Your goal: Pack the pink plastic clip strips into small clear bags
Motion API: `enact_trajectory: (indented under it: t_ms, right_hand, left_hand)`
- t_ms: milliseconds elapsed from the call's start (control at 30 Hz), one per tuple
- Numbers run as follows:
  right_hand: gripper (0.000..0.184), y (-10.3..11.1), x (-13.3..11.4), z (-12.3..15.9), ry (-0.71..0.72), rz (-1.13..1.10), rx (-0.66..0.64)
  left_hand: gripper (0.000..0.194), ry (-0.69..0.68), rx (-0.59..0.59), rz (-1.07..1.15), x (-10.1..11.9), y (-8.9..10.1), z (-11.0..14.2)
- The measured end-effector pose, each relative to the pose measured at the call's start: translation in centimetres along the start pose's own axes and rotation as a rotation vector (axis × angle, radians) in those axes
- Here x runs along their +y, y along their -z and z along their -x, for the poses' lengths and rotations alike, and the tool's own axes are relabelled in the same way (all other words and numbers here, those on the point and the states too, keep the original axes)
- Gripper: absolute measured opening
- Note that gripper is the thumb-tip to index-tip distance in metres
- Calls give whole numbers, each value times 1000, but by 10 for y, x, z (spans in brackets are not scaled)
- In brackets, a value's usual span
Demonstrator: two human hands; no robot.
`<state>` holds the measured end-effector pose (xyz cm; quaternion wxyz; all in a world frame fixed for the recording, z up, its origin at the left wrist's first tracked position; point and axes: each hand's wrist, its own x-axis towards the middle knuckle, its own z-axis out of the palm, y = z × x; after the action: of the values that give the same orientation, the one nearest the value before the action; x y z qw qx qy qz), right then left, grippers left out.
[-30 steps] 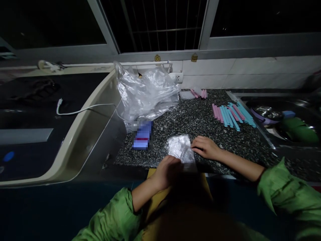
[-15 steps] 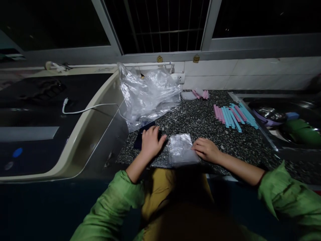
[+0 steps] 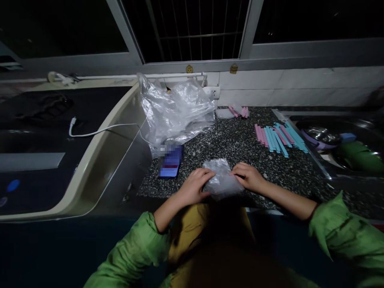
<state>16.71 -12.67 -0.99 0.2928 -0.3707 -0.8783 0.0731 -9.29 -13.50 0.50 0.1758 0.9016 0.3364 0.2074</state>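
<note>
Packet (image 3: pixel 222 183) lies between left fingers (image 3: pixel 206 173), spread at its edge, and right fingers (image 3: pixel 240 168), pinching it.

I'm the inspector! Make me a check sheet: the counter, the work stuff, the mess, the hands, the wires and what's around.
Surface: dark speckled counter
Job's things: clear plastic packet near the front edge
Clutter: big clear bag, lit phone, loose pink and blue strips
Left hand: fingers and thumb parted, touching the packet's left edge
Right hand: fingertips at the packet's right edge; grip unclear
Cables: white cable, one end lying on the appliance at left
Surroundings: sink at right, window behind
</note>
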Motion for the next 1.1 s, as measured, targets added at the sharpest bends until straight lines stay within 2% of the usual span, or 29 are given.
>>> enact_trajectory:
  t_ms: [133,167,333,467,533,633,700,733,800,867,967,1033,1100]
  right_hand:
    - [18,1,2,0,-61,-32,-31]
    - [18,1,2,-1,-79,-38,-44]
    - [25,6,0,-5,-199,-33,-117]
    - [39,7,-4,-12,-354,-51,-160]
    - [41,6,-7,-17,-438,-58,-170]
    - [41,7,-12,-24,-585,-21,-198]
    - [40,8,-16,-29,-689,13,-236]
    - [40,9,-17,-31,-731,25,-256]
    - [38,11,-20,-36,-787,50,-289]
    - [35,12,-22,-39,-810,91,-307]
    - [27,13,-23,-39,-824,173,-315]
    - [21,13,-23,-37,-820,217,-302]
    - [17,12,-22,-34,-794,250,-271]
  left_hand:
    - [21,154,109,24,2,-15,-11]
    - [17,189,132,25,3,-17,-13]
    - [19,325,184,20,4,-18,-18]
    - [24,407,196,1,3,-20,-22]
    - [23,435,243,17,2,-21,-22]
    - [21,386,472,29,2,-21,-19]
    - [27,221,599,-58,5,-18,-18]
    - [27,102,602,-126,7,-17,-18]
    - [27,-110,487,-260,10,-14,-23]
    - [25,-174,320,-350,11,-13,-31]
    - [25,-6,150,-369,8,-17,-43]
    - [25,96,80,-344,5,-19,-46]
    - [25,137,41,-339,5,-20,-46]
